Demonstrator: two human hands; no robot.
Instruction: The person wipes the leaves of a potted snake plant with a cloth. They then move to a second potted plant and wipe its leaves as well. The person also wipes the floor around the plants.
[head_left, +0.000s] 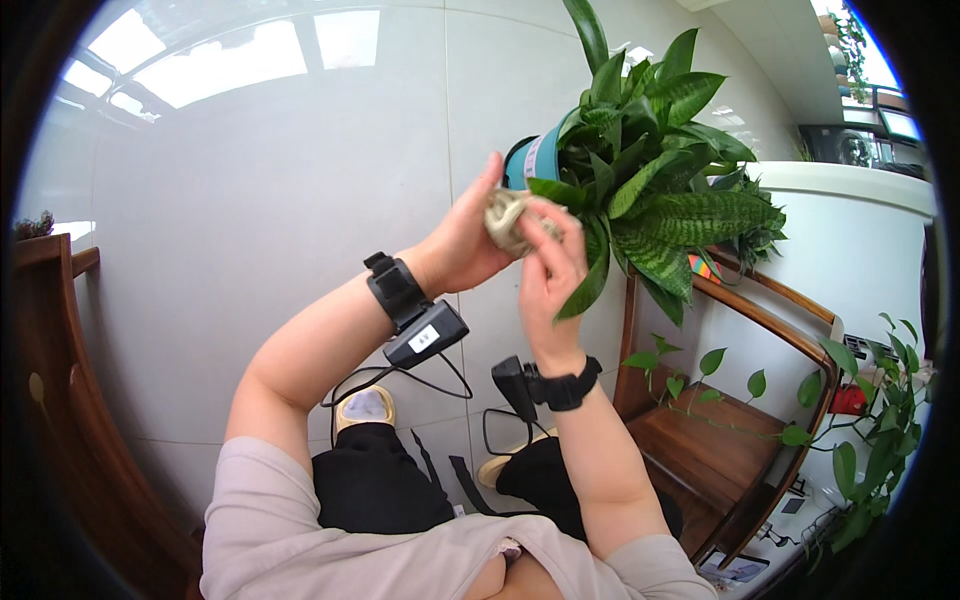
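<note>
A crumpled beige cloth (511, 223) is bunched between my two hands. My left hand (469, 232) supports it from the left, palm turned inward and thumb up. The fingers of my right hand (553, 262) curl into the cloth from the right and look slightly blurred. Just beyond them is a snake plant (652, 172) with broad dark green leaves, in a teal pot (541, 157) with a pale lettered band. One low leaf reaches down beside my right hand. Part of the cloth is hidden by my fingers.
A wooden chair (712, 427) stands at the right, with trailing pothos vines (757, 382) across it and another spiky plant (750, 217) behind. Dark wooden furniture (75, 405) borders the left. Cables hang from devices strapped to both wrists. Grey tiles (300, 172) form the floor.
</note>
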